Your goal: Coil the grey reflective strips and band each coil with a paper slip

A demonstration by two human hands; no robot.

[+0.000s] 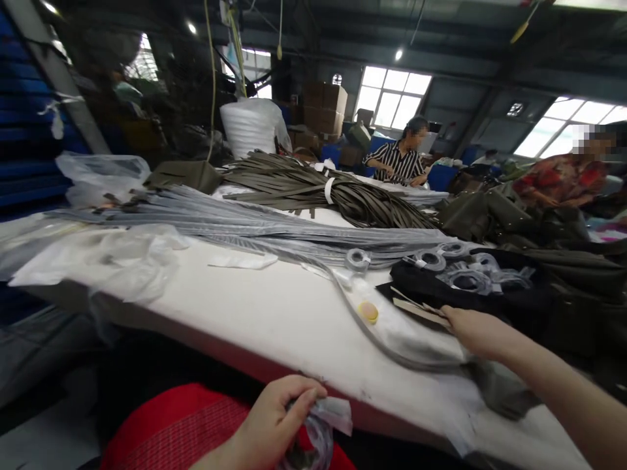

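My left hand [279, 418] is closed on a coil of clear plastic strip [321, 440], held low over my red clothing in front of the table edge. A white flap sticks out from the coil beside my thumb. Out to the right, my right hand [473, 329] has its fingers closed on the end of some thin, flat tan and dark pieces [421, 312]. Those pieces lie beside a black cloth bundle [421, 281] carrying several similar clear coils [467, 279]. Another coil [357, 259] sits on the table to the left of it.
Long grey strips [245, 225] run across the white table [255, 307], behind them a tied bundle of dark olive straps [284, 183]. A yellow tape roll [367, 312] lies near a curved grey strip [353, 313]. Plastic bags [127, 254] cover the left end. Two people work beyond the table.
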